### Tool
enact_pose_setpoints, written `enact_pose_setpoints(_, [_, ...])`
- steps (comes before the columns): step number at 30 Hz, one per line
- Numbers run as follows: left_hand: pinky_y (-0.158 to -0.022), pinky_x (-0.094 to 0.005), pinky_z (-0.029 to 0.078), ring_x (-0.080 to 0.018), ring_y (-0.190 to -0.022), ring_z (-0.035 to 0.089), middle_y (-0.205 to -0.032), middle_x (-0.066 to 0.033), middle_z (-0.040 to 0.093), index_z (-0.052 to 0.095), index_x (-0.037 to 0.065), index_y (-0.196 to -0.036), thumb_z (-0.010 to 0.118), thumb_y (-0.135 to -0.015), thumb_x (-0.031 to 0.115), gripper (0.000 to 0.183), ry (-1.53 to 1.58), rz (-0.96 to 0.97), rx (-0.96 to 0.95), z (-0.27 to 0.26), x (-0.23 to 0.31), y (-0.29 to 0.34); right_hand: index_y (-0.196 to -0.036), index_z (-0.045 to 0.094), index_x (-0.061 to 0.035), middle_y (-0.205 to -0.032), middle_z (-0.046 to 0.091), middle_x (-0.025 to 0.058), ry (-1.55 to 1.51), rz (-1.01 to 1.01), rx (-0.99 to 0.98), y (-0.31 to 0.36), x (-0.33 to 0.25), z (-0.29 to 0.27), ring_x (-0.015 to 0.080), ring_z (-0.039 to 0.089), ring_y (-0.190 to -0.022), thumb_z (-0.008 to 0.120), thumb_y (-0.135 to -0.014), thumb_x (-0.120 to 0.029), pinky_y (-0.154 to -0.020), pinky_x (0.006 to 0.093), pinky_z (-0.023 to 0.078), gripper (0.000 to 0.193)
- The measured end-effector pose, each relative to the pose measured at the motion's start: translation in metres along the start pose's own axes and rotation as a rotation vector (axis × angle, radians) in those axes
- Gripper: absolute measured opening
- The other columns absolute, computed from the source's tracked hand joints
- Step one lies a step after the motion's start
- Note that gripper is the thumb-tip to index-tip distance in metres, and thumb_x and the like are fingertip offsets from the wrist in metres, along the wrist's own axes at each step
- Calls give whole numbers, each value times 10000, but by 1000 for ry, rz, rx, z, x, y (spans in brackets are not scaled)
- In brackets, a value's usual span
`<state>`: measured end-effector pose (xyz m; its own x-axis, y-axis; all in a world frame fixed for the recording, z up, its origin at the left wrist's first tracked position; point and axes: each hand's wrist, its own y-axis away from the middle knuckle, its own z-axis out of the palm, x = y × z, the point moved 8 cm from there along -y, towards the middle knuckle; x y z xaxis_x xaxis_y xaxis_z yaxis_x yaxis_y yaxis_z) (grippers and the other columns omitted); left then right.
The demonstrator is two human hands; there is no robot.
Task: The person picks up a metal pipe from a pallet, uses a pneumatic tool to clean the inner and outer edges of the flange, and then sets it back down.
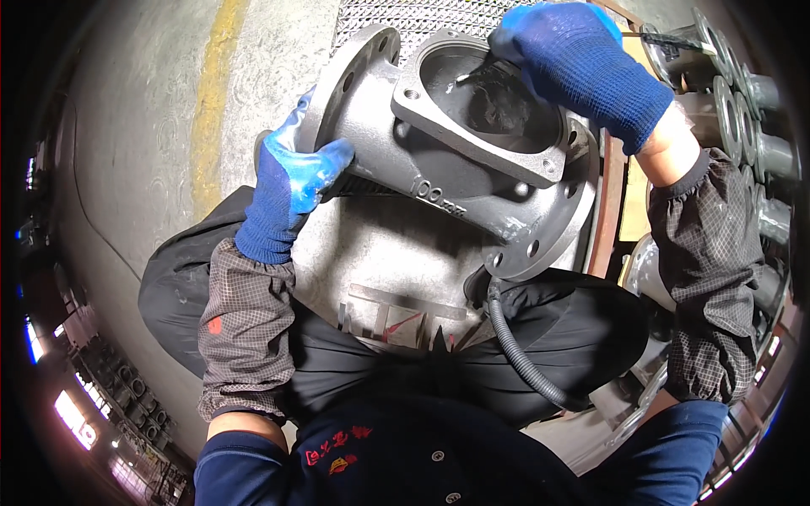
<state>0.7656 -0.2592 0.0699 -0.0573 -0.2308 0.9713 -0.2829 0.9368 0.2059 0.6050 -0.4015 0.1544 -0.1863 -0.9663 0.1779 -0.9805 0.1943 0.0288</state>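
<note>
A grey cast-metal valve body (371, 118) lies slanted before me, with a round flange at each end. Its large top opening (494, 93) faces up, and raised lettering marks its side. My left hand (299, 160), in a blue coated glove, grips the left flange; the thumb lies over the body and the fingers go behind the flange. Above the far right edge of the opening, my gloved right hand (565, 51) is closed around a thin dark rod-like tool (477, 72). One end of it reaches into the opening. The glove hides its middle, and its exact kind is unclear.
Under the casting's far side is a metal mesh surface (405, 15). Several flanged castings (734, 126) are stacked at the right, close to my right forearm. A grey corrugated hose (523, 367) crosses my right thigh. Between my legs is a low metal frame (405, 308).
</note>
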Motion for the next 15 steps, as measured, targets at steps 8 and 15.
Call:
enact_pose_setpoints(8, [-697, -209, 509, -95, -763, 603, -929, -99, 647, 409, -78, -1279, 609, -767, 15, 558, 35, -9, -8, 3, 3, 1, -782, 663, -129, -773, 638, 63, -170, -20, 310, 19, 11, -13, 235, 638, -709, 660, -650, -27, -643, 332, 528, 167])
enact_pose_setpoints(15, [-691, -215, 517, -99, -753, 612, -914, -109, 656, 394, -109, -1276, 638, -766, 39, 585, 9, -6, 0, -1, -5, 0, -822, 657, -124, -792, 608, 72, -133, 35, 280, 27, 16, 3, 237, 627, -737, 629, -661, 10, -633, 337, 536, 211])
